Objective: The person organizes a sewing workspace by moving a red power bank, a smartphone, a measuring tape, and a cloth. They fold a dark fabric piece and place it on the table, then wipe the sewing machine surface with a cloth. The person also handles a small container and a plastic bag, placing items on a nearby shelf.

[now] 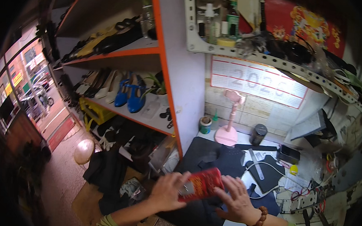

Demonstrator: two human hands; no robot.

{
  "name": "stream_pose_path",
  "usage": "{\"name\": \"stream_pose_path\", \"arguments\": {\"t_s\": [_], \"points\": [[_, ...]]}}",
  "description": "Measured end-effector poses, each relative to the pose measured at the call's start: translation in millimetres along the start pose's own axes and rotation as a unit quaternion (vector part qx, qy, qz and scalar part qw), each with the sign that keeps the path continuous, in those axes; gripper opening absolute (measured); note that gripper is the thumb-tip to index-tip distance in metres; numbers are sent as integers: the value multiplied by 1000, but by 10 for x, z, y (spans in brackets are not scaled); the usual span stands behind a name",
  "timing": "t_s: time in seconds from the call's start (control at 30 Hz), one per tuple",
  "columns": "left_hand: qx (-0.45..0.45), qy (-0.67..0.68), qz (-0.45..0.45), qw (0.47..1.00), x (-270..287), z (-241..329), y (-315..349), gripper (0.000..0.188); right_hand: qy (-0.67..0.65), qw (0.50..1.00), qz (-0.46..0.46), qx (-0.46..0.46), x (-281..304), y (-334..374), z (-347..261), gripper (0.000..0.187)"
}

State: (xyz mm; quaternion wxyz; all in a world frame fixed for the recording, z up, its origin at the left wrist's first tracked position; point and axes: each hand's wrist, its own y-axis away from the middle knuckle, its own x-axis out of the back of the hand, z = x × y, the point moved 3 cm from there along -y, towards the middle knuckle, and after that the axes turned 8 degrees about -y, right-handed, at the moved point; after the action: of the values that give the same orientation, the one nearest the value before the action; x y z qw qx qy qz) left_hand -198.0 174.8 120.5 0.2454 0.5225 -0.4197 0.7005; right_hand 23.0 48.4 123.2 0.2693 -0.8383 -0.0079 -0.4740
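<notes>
Over the front of the workbench, a red packet with yellow print and a greyish patch (201, 185) is held up between my two hands. My left hand (168, 192) is closed round its left end, fingers on the upper edge. At the right end, my right hand (238, 201) grips it with thumb and fingertips, while the other fingers fan out. A brown bead bracelet (258, 219) circles my right wrist. Underneath are dark sheets of material (199, 156) lying on the bench. What is inside the packet cannot be seen.
A metal ruler (256, 164) and a white cable (270, 163) lie on the bench. Behind them stand a pink stand (226, 135), a green can (205, 125) and a dark jar (258, 134). Orange-edged shelves (136, 121) with shoes rise at left; a perforated metal shelf (272, 62) overhangs the bench.
</notes>
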Motion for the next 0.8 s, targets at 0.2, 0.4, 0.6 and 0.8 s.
{"name": "stream_pose_path", "arguments": {"t_s": [0.2,0.4,0.6,0.8], "points": [[336,267,191,883,206,-1248,211,95,-64,997,27,-36,-137,231,71,76],[360,373,186,835,287,-2024,-110,89,-82,989,17,-123,-411,643,161,70],[404,245,192,860,410,-2358,-511,91,-93,980,33,-173,-461,870,223,66],[496,-118,74,857,604,-2338,-778,92,-118,971,54,-202,-460,929,250,64]]}}
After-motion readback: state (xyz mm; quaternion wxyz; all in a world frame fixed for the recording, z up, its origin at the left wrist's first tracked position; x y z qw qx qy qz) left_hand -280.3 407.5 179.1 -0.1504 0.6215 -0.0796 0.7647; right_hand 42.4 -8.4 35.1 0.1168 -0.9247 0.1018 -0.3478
